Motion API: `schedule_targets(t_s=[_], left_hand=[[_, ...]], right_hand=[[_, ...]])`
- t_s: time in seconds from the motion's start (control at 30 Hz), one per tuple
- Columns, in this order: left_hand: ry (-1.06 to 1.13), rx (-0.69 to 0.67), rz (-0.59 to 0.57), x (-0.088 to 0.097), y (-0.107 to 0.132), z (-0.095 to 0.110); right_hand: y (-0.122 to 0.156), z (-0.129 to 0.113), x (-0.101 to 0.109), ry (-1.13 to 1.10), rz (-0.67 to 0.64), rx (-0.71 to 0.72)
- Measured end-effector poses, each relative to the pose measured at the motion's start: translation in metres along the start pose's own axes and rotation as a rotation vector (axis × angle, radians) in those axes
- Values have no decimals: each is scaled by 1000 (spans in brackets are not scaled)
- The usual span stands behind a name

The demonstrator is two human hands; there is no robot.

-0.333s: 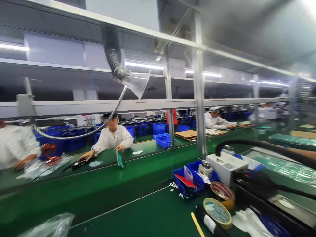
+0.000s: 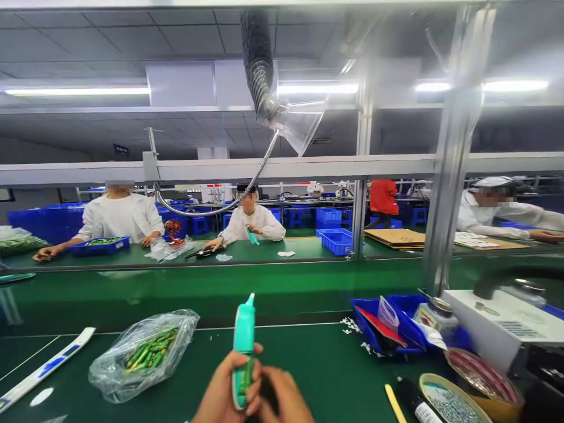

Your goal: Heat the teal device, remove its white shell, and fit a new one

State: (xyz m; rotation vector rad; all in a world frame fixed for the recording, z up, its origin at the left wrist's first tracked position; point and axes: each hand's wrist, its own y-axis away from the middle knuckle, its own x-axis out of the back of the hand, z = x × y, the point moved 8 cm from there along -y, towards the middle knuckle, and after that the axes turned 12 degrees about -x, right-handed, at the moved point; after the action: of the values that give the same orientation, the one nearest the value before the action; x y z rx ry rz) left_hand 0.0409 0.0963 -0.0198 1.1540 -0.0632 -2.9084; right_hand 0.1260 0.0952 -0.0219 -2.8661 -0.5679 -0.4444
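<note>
My left hand (image 2: 222, 388) grips a teal plastic device (image 2: 244, 346) held upright at the bottom centre, its narrow tip pointing up. My right hand (image 2: 282, 396) is closed against the device's lower part, fingers pressed to it from the right. A clear bag of green parts (image 2: 143, 352) lies on the green bench just left of my hands.
A blue bin (image 2: 374, 335) with a red card and a small bag sits right of my hands, then a jar, tape rolls (image 2: 476, 379) and a white machine (image 2: 497, 329). A conveyor (image 2: 220, 288) runs across. Several white-coated workers sit opposite; a suction hood (image 2: 299, 126) hangs overhead.
The view has swung left and down. Both my hands and the teal device have come into view; the bag of green parts now shows fully.
</note>
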Motion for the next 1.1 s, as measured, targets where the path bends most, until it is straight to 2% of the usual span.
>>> schedule_targets(t_s=[0.1,0.2,0.33,0.5,0.6,0.77,0.9,0.97,1.1], left_hand=[[-29,125,-38,-22,-20,-41],[-35,234,-55,-24,-23,-68],[-39,308,-55,-14,-19,-79],[-116,301,-56,-16,-16,-78],[-239,233,-79,-20,-14,-75],[-639,38,-228,-17,-12,-73],[-865,-222,-171,-6,-14,-57],[-917,-320,-166,-7,-13,-50],[-970,-372,-196,-11,-13,-47]], right_hand=[[-10,34,48,-67,152,-180],[-8,53,74,-121,235,-308],[-5,58,74,-160,242,-376],[1,59,65,-201,217,-379],[3,57,61,-227,183,-342],[4,50,59,-205,160,-291],[5,45,56,-224,137,-255],[5,42,54,-226,116,-240],[6,39,53,-243,113,-235]])
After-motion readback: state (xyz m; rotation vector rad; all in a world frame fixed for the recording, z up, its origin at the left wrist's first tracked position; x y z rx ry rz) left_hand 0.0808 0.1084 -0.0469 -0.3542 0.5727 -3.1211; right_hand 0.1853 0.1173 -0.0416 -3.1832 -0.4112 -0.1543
